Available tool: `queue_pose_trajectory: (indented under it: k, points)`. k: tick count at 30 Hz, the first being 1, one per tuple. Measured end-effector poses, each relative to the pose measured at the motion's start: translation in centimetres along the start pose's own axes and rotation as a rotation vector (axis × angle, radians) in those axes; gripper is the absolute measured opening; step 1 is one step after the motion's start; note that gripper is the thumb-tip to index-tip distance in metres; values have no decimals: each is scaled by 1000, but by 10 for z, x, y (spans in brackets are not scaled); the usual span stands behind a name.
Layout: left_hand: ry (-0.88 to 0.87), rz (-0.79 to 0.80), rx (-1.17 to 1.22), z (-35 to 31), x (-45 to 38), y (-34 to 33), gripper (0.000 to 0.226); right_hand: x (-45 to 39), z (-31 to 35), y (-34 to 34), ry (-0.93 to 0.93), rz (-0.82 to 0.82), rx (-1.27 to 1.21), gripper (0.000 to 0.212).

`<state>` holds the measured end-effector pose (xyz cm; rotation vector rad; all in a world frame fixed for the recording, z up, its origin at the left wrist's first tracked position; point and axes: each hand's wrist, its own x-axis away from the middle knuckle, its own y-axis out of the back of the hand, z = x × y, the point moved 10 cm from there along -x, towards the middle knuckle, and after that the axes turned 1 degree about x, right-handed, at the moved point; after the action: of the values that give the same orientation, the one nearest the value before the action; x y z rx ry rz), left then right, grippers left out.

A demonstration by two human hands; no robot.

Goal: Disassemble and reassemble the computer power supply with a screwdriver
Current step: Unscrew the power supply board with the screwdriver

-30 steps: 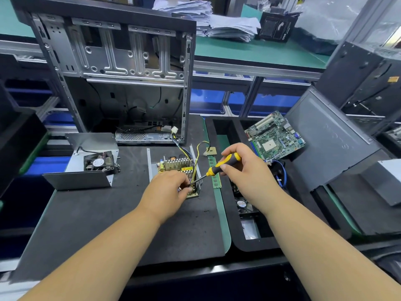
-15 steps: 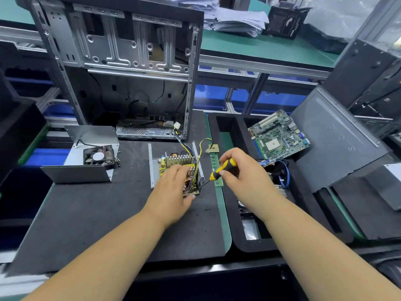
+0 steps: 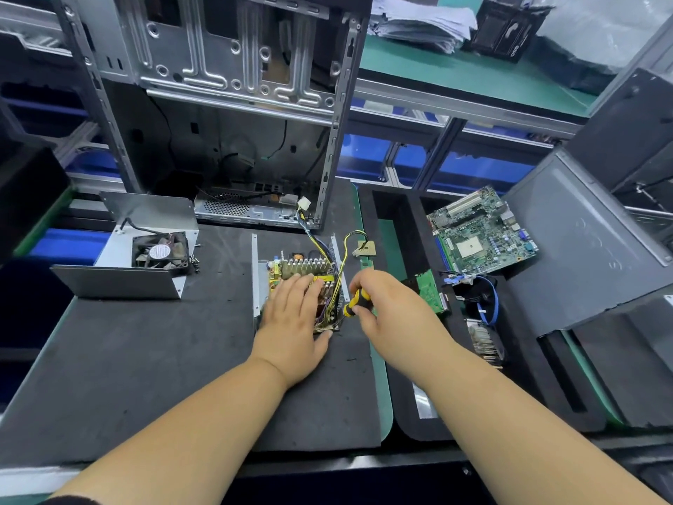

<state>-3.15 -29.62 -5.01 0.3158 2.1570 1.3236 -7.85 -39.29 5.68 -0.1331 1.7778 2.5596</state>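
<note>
The opened power supply (image 3: 304,267) lies on the black foam mat, its yellow circuit board with a silver heatsink and yellow-black wires sitting in a metal base. My left hand (image 3: 293,322) lies flat on top of the board, fingers straight, covering its near half. My right hand (image 3: 386,309) grips a yellow-and-black screwdriver (image 3: 355,302) just right of the board, tip pointing down-left at the board's near right corner; the tip is hidden. The supply's metal cover with its fan (image 3: 160,251) lies at the left, with small screws (image 3: 196,262) beside it.
An empty computer case (image 3: 225,103) stands upright behind the power supply. A green motherboard (image 3: 480,231) leans in a black foam tray (image 3: 404,235) at the right, with a small card (image 3: 429,289) and blue cables (image 3: 488,300). A grey side panel (image 3: 582,242) lies further right.
My left hand has flattened onto the board from a pinching pose. My right hand has lowered with the screwdriver towards the board's near right corner. The camera has moved closer.
</note>
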Motion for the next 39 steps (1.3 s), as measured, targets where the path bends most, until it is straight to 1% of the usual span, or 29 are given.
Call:
queue_pose_trajectory:
  k: [7,14,21,24,29,32,36,39]
  points:
    - [37,-51,-39,3,0,-7,88,-4,-3,-3,-5,4,16,18]
    - [35,-100,-62,3,-1,-7,87,-4,-5,-8,12,15,30,18]
    - [27,-143,-63,1,-2,-5,85,-6,9,-11,134,63,157,15]
    - [24,-137,-57,2,-2,-6,86,-8,11,-12,140,79,187,14]
    - [37,-113,-45,3,-3,-6,86,-9,8,-11,102,101,188,15]
    - [44,-103,-55,3,-3,-7,85,-15,5,-11,57,125,252,13]
    - [62,-58,-48,3,-4,-8,83,-28,-6,-17,-39,178,516,31]
    - [61,-49,-46,3,-4,-8,83,-32,-17,-14,-149,160,618,42]
